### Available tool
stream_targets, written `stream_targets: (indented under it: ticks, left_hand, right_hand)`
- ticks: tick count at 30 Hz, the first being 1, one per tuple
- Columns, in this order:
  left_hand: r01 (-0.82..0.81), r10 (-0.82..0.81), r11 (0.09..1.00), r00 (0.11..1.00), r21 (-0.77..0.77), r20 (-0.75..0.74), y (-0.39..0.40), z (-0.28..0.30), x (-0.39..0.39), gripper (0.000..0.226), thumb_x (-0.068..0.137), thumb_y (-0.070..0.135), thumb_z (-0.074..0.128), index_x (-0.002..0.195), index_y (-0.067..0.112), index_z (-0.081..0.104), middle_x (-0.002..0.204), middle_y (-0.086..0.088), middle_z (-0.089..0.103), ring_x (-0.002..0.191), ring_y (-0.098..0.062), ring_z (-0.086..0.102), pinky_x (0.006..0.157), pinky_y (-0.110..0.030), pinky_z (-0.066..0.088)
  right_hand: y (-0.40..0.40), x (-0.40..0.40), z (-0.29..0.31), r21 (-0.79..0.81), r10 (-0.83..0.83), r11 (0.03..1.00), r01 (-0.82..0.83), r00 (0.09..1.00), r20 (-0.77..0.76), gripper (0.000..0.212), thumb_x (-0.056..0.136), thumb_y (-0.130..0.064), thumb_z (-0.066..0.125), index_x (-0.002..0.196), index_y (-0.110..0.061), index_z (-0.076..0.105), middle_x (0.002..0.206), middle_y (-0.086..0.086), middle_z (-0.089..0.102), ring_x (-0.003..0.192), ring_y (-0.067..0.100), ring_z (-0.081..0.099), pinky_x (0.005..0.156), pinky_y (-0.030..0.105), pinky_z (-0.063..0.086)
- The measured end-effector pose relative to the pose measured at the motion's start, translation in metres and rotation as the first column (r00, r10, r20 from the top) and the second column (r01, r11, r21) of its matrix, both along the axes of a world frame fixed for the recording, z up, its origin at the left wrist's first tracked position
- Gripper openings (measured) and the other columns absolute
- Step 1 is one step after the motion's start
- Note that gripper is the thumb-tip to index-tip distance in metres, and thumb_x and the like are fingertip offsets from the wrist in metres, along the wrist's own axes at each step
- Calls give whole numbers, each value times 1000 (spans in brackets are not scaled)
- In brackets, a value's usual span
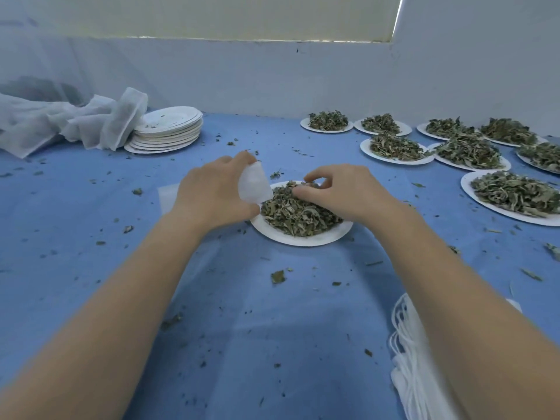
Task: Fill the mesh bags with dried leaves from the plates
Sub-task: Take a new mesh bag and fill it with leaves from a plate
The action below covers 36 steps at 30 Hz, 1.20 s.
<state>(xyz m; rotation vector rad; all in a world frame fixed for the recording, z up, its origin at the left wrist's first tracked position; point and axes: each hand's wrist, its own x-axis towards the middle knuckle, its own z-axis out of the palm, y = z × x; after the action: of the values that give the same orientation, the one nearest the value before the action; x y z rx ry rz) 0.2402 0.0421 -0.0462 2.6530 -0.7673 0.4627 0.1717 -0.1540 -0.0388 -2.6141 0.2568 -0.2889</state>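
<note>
Blue cloth-covered counter (91, 268): left hand (212, 195) grips small white mesh bag (254, 186); right hand (342, 192) fingers pinch dried green leaves (297, 216) on round white paper plate (303, 239).

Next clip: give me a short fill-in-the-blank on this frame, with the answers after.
1. The left hand holds a small white mesh ____.
2. The right hand pinches dried ____ on the nearest plate.
3. The stack of empty plates stands to the far ____ of the blue table cover.

Missing words: bag; leaves; left
</note>
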Motion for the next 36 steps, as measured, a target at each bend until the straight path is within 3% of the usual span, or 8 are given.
stream_targets:
  ticks: [7, 11, 18, 24, 28, 32, 34, 36]
  left_hand:
    - [39, -39, 999, 999, -13, 22, -3, -1, -2, 63, 65, 36, 68, 122, 29, 45, 113, 0, 57, 97, -28, 54, 70, -28, 30]
    - [67, -67, 998, 998, 1, 12, -3, 1, -1, 63, 65, 35, 68, 124, 29, 45, 115, 0, 57, 96, -29, 55, 71, -29, 34]
    - [115, -114, 993, 993, -30, 13, -7, 2, -2, 61, 65, 35, 69, 122, 30, 47, 112, 2, 58, 96, -28, 55, 71, -29, 37]
    - [140, -146, 986, 987, -87, -61, -13, 3, -8, 56, 65, 29, 68, 117, 30, 49, 97, 7, 57, 92, -22, 54, 71, -32, 43]
    - [171, -197, 966, 973, -195, -120, -14, 4, -12, 53, 61, 33, 66, 112, 27, 51, 87, 8, 56, 87, -23, 54, 75, -41, 49]
    - [157, -197, 957, 969, -246, -147, -9, 7, -9, 50, 60, 34, 68, 106, 32, 50, 88, 6, 58, 85, -20, 54, 71, -37, 49]
    - [162, -203, 953, 969, -255, -144, -7, 7, -7, 50, 60, 33, 71, 105, 31, 50, 85, 5, 58, 83, -20, 54, 68, -36, 48]
    - [162, -204, 952, 969, -260, -142, -6, 8, -7, 50, 59, 36, 71, 104, 29, 51, 83, 5, 58, 81, -20, 54, 67, -36, 47]
  right_hand:
    - [1, 0, 5, -64, 31, 998, -21, 986, 164, 20, 87, -32, 64, 100, -20, 73, 92, -5, 69, 79, 7, 54, 56, 8, 34]
    - [1, -3, 13, 34, 27, 999, -36, 971, 239, 13, 86, -26, 65, 94, -21, 74, 84, -5, 69, 84, 7, 61, 65, 9, 39]
    - [19, -3, 25, 226, 118, 956, -185, 953, 280, 6, 80, -21, 72, 81, -27, 74, 68, -14, 67, 64, -8, 58, 66, 6, 42]
    - [31, 0, 23, 197, 190, 952, -235, 956, 223, 16, 78, -18, 73, 92, -25, 75, 69, -15, 65, 68, 1, 57, 61, 5, 41]
    - [36, -4, 25, 212, 314, 915, -344, 935, 165, 20, 80, -15, 70, 96, -25, 75, 87, 1, 73, 82, 12, 65, 79, 26, 49]
    - [33, -7, 29, 359, 405, 830, -426, 904, 137, 31, 81, -4, 66, 106, -22, 71, 99, -3, 73, 97, 8, 66, 92, 25, 50]
    - [36, -5, 27, 354, 360, 850, -390, 921, 149, 29, 80, -7, 67, 105, -22, 70, 99, -5, 72, 93, 8, 67, 87, 19, 51]
    - [40, -2, 25, 361, 248, 878, -315, 943, 221, 23, 77, -12, 72, 97, -22, 70, 93, -9, 70, 80, 4, 66, 71, 8, 48]
